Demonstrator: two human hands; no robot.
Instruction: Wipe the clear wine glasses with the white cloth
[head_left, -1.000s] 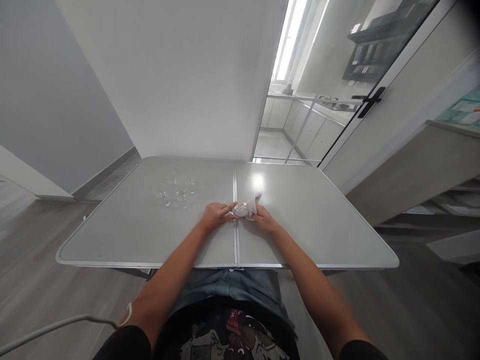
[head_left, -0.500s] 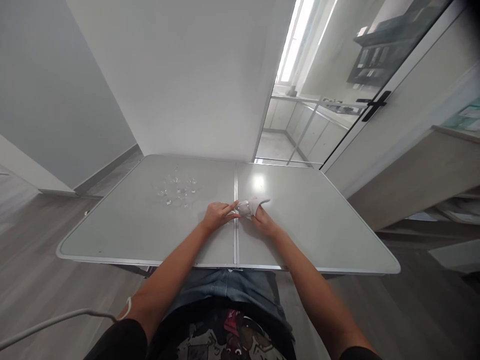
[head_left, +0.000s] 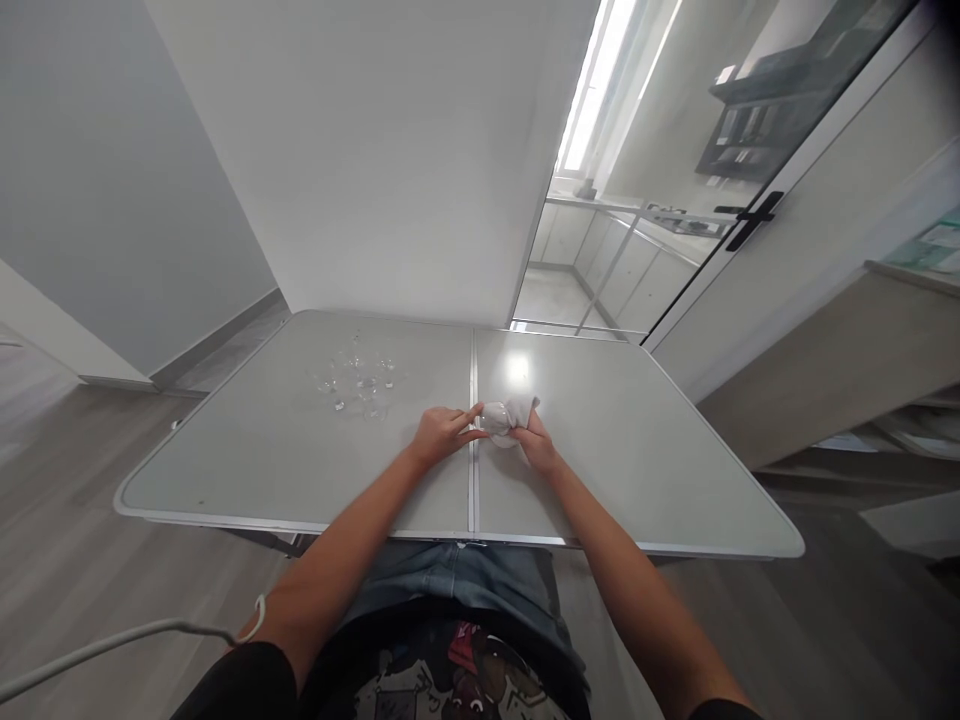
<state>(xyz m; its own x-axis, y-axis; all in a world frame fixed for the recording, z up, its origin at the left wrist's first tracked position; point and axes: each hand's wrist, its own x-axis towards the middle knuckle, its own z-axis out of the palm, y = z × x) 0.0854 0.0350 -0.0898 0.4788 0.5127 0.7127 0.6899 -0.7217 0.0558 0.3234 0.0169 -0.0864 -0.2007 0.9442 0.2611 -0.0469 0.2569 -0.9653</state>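
Note:
Over the middle of the table, a clear drinking glass [head_left: 493, 418] lies tilted on its side between my two hands. My left hand [head_left: 444, 434] grips its left end between thumb and fingers. At the glass's right end, my right hand [head_left: 535, 440] is closed on a pale grey-white cloth [head_left: 520, 409], which presses against the glass. How far the cloth reaches inside the glass I cannot tell.
Several clear glasses [head_left: 365, 382] stand close together on the left half of the pale table [head_left: 637, 450]. A metal seam [head_left: 473, 480] splits the tabletop. A white wall [head_left: 390, 180] and a glass door [head_left: 600, 260] rise behind it. A pale cable [head_left: 150, 628] runs to my left arm.
My right hand has turned slightly, and the cloth is more bunched and upright. The glass has rotated a little, showing more of its side. The left hand has shifted slightly right.

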